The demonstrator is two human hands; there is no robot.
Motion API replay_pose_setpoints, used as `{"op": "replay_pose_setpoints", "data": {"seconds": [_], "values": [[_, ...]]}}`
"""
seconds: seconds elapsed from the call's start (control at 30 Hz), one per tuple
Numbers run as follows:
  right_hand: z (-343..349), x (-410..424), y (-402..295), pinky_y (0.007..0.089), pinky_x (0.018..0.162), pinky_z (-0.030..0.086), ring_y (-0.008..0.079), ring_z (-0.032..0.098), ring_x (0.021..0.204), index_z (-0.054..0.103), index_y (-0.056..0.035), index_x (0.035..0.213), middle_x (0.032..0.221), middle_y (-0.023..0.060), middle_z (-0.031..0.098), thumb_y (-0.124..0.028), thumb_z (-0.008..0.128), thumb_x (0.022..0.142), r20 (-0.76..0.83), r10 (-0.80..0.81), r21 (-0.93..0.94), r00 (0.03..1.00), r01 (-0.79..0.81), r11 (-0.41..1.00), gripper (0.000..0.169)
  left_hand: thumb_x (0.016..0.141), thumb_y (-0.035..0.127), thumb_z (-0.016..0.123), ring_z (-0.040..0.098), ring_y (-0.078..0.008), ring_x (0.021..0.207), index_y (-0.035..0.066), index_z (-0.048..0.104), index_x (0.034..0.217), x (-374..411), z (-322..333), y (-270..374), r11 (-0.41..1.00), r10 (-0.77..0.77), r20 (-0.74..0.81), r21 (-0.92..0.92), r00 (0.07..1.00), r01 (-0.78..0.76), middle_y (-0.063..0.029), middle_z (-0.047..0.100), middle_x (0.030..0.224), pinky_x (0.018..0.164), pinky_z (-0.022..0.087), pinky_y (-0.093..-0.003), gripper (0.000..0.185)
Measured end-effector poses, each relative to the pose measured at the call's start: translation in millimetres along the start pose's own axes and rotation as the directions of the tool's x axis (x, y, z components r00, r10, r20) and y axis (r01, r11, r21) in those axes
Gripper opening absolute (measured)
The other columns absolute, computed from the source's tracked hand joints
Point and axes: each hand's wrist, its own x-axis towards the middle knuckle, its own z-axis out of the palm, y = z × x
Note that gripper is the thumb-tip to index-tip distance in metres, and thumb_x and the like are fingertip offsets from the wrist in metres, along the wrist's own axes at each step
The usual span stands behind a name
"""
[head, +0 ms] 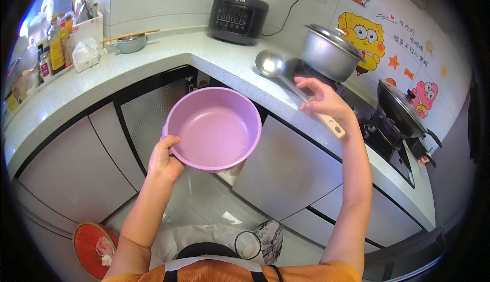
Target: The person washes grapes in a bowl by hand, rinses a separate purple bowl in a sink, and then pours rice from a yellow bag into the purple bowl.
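My left hand [166, 159] grips a pink-purple plastic basin [214, 132] by its left rim, thumb over the edge. The basin is tilted towards me in front of the counter, and a few wet drops show inside it. My right hand [325, 100] is over the handle of a metal ladle [270, 64], thumb and forefinger apart and slightly blurred. The ladle's bowl lies on the worktop, and its pale handle end [334, 127] reaches past the counter edge. Whether the hand touches the handle is hard to see.
A lidded metal pot [329, 54] and a lidded black wok [402, 113] stand on the gas stove [390, 159]. An electric pressure cooker [238, 17] fills the corner. A small bowl [131, 44] with chopsticks and several bottles [56, 48] are left. A red bin [92, 249] stands below.
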Motion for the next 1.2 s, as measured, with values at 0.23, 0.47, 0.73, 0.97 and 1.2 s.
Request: {"op": "replay_pose_setpoints", "data": {"seconds": [0.23, 0.47, 0.73, 0.97, 1.2], "values": [[-22, 9, 5, 0.0316, 0.078, 0.046, 0.0223, 0.057, 0.086, 0.051, -0.0047, 0.112, 0.111, 0.0139, 0.052, -0.003, 0.059, 0.061, -0.098, 0.027, -0.773, 0.995, -0.093, 0.627, 0.051, 0.071, -0.007, 0.046, 0.050, -0.0300, 0.104, -0.005, 0.043, 0.114, 1, -19, -8, 0.998, -0.058, -0.009, -0.023, 0.998, 0.058, -0.0175, 0.049, 0.114, 0.096, 0.038, -0.0438, 0.044], [-14, 4, 23, 0.0376, 0.085, 0.043, 0.0310, 0.053, 0.099, 0.055, -0.0069, 0.100, 0.100, 0.0153, 0.057, 0.004, 0.052, 0.068, -0.173, -0.052, -0.824, 0.984, -0.116, 0.554, 0.034, 0.071, -0.007, 0.046, 0.050, -0.0305, 0.105, -0.007, 0.042, 0.114, -4, -49, -14, 0.995, -0.094, -0.135, -0.058, 0.986, 0.087, -0.0184, 0.049, 0.114, 0.098, 0.037, -0.0419, 0.043], [60, -14, 11, 0.0352, 0.080, 0.045, 0.0269, 0.055, 0.096, 0.056, -0.0080, 0.100, 0.102, 0.0079, 0.058, 0.000, 0.057, 0.072, -0.140, -0.579, -0.960, 0.803, 0.032, 0.277, 0.028, 0.070, -0.005, 0.047, 0.050, -0.0303, 0.104, -0.006, 0.045, 0.110, 13, -130, -13, 1.000, 0.017, -0.256, 0.009, 0.966, -0.015, -0.0171, 0.050, 0.111, 0.095, 0.038, -0.0451, 0.040], [187, -13, 89, 0.0350, 0.074, 0.050, 0.0279, 0.060, 0.088, 0.057, -0.0083, 0.100, 0.113, 0.0086, 0.056, -0.014, 0.059, 0.076, 0.112, -0.015, -0.904, 0.994, 0.108, 0.414, 0.025, 0.061, -0.008, 0.045, 0.052, -0.0283, 0.100, 0.001, 0.045, 0.111, 57, -248, -25, 0.987, 0.107, -0.172, 0.136, 0.979, -0.084, -0.0127, 0.053, 0.106, 0.088, 0.044, -0.0418, 0.051], [223, 54, 190, 0.0321, 0.055, 0.051, 0.0195, 0.062, 0.079, 0.061, -0.0066, 0.095, 0.099, 0.0115, 0.059, -0.015, 0.054, 0.079, -0.093, 0.401, -0.988, 0.911, -0.034, -0.152, 0.020, 0.062, -0.010, 0.045, 0.053, -0.0216, 0.088, 0.007, 0.043, 0.107, 87, -321, -62, 0.950, 0.155, -0.322, 0.307, 0.934, -0.052, -0.0073, 0.052, 0.098, 0.078, 0.047, -0.0354, 0.048]]}}
